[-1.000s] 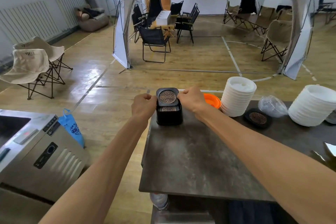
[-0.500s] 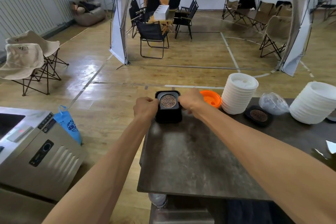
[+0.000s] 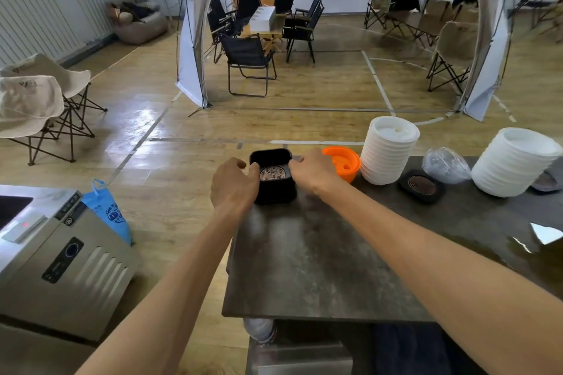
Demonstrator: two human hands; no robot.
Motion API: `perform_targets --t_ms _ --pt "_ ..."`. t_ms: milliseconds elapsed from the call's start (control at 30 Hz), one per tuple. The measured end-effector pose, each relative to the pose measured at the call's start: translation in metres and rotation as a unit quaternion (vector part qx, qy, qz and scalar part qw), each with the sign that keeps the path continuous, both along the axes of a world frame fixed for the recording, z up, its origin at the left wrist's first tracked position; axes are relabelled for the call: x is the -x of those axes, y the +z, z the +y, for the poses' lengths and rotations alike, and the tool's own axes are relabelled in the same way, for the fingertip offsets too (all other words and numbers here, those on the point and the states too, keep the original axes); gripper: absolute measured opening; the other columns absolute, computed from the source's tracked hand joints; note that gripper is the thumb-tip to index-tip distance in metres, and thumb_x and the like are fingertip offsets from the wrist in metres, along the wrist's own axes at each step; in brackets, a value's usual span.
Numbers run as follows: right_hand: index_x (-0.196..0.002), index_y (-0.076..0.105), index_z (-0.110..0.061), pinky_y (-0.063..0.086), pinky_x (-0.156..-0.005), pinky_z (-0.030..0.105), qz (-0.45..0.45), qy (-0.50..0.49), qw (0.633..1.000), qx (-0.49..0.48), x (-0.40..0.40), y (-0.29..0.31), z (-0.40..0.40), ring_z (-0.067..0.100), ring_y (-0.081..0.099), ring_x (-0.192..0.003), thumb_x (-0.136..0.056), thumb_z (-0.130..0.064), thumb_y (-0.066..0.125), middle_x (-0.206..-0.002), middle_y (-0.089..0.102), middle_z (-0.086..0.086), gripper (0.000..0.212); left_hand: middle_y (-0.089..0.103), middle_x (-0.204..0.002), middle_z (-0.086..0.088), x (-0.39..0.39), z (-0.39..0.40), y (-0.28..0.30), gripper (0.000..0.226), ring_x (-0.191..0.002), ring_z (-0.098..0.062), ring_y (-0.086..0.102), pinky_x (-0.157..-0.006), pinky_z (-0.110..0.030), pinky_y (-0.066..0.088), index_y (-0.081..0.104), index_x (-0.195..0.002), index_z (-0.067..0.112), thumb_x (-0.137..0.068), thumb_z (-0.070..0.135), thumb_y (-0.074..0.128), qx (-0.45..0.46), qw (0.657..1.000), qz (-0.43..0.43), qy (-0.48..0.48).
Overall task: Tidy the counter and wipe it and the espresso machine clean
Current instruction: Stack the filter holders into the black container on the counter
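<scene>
A stack of black square coasters [image 3: 274, 184] with a patterned round inlay on top stands at the far left corner of the dark stone counter [image 3: 320, 259]. My left hand [image 3: 233, 184] grips its left side and my right hand [image 3: 315, 172] grips its right side. Another single black coaster [image 3: 422, 186] lies further right on the counter. No espresso machine is in view.
An orange lid [image 3: 342, 161] sits right of the stack, then a pile of white lids [image 3: 388, 151], a crumpled clear bag [image 3: 446, 164] and a second pile of white lids [image 3: 515, 161]. A steel appliance [image 3: 61, 253] and a blue bag [image 3: 108, 210] stand at left.
Both hands have slid the coaster stack a little toward the counter's far edge; the view has tilted slightly downward.
</scene>
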State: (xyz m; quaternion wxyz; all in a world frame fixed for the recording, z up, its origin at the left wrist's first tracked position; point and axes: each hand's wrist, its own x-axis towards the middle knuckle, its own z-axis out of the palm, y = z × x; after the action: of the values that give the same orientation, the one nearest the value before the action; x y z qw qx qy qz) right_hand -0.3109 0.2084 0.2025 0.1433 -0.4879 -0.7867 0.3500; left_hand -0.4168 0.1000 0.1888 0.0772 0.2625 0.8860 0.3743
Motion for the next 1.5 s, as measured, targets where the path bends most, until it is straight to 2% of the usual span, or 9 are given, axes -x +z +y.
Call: perform_targets --t_ms 167,333,467,600,833,1033,1200,1333,1500 --pt "-0.067 0.064 -0.012 0.050 -0.061 0.036 0.039 -0.016 0.993 -0.110 -0.075 0.007 -0.009 0.023 0.062 -0.068 -0.089 -0.022 0.054 -0.068 0.067 0.003 0.026 0.060 -0.084 0.005 -0.081 -0.001 -0.001 0.009 -0.076 -0.014 0.056 -0.069 -0.030 0.045 0.063 -0.091 0.019 -0.091 0.028 0.063 -0.158 0.961 0.152 -0.168" --pt "-0.078 0.071 -0.018 0.057 -0.069 0.038 -0.010 -0.113 0.989 -0.091 -0.166 -0.003 0.026 0.020 0.067 -0.074 -0.092 -0.024 0.056 -0.077 0.071 0.002 0.022 0.064 -0.097 -0.003 -0.161 0.054 -0.031 0.015 -0.088 -0.025 0.062 -0.077 -0.040 0.050 0.066 -0.101 0.016 -0.090 0.023 0.058 -0.035 0.926 0.099 -0.362" --pt "-0.111 0.072 -0.018 0.056 -0.083 0.040 -0.112 -0.158 0.979 -0.061 -0.223 -0.014 0.060 0.027 0.067 -0.095 -0.095 -0.017 0.052 -0.109 0.071 0.010 0.025 0.059 -0.126 -0.011 -0.207 0.098 -0.045 0.036 -0.111 -0.033 0.057 -0.096 -0.044 0.046 0.059 -0.125 0.014 -0.090 0.020 0.050 0.065 0.895 0.113 -0.428" --pt "-0.131 0.061 -0.015 0.046 -0.098 0.037 -0.104 -0.111 0.988 -0.020 -0.243 -0.020 0.083 0.032 0.059 -0.119 -0.090 -0.005 0.050 -0.131 0.063 0.014 0.044 0.045 -0.147 -0.010 -0.229 0.121 -0.047 0.051 -0.130 -0.034 0.043 -0.108 -0.046 0.034 0.046 -0.141 0.014 -0.091 0.021 0.048 0.116 0.898 0.122 -0.407" --pt "-0.126 0.063 -0.009 0.047 -0.101 0.038 -0.076 -0.073 0.994 -0.040 -0.232 -0.033 0.109 0.030 0.058 -0.118 -0.089 -0.014 0.058 -0.129 0.062 0.014 0.037 0.067 -0.106 -0.015 -0.226 0.123 -0.048 0.024 -0.101 -0.038 0.057 -0.085 -0.045 0.046 0.063 -0.093 0.009 -0.081 0.020 0.047 0.070 0.920 0.108 -0.371" --pt "-0.104 0.071 -0.002 0.052 -0.086 0.039 -0.084 -0.113 0.990 0.021 -0.231 -0.040 0.109 0.027 0.066 -0.099 -0.092 -0.026 0.063 -0.102 0.072 0.012 0.027 0.073 -0.109 -0.009 -0.220 0.108 -0.045 0.036 -0.103 -0.030 0.063 -0.091 -0.038 0.048 0.068 -0.114 0.014 -0.084 0.016 0.047 -0.007 0.943 0.021 -0.333" --pt "-0.086 0.072 -0.008 0.041 -0.050 0.025 0.076 -0.125 0.978 0.149 -0.238 -0.029 0.082 0.012 0.058 -0.060 -0.094 -0.026 0.064 -0.074 0.068 0.005 0.021 0.070 -0.099 0.004 -0.215 0.083 -0.050 0.020 -0.089 -0.003 0.067 -0.077 -0.007 0.047 0.066 -0.108 0.016 -0.089 0.011 0.066 -0.167 0.952 -0.162 -0.200" --pt "-0.092 0.071 -0.006 0.038 -0.048 0.023 0.121 -0.073 0.967 0.212 -0.238 -0.015 0.053 0.011 0.060 -0.058 -0.094 -0.022 0.064 -0.076 0.070 0.005 0.017 0.070 -0.104 -0.010 -0.208 0.071 -0.051 0.022 -0.098 -0.023 0.069 -0.084 -0.040 0.059 0.063 -0.097 0.020 -0.086 0.003 0.070 -0.258 0.900 -0.328 -0.124" --pt "-0.101 0.070 -0.010 0.040 -0.052 0.024 0.134 -0.021 0.977 0.164 -0.220 0.008 0.041 0.011 0.061 -0.063 -0.096 -0.026 0.061 -0.086 0.074 0.005 0.018 0.074 -0.094 -0.008 -0.177 0.059 -0.026 0.023 -0.086 -0.017 0.069 -0.084 -0.038 0.058 0.070 -0.096 0.016 -0.089 -0.003 0.061 -0.282 0.898 -0.305 -0.144"
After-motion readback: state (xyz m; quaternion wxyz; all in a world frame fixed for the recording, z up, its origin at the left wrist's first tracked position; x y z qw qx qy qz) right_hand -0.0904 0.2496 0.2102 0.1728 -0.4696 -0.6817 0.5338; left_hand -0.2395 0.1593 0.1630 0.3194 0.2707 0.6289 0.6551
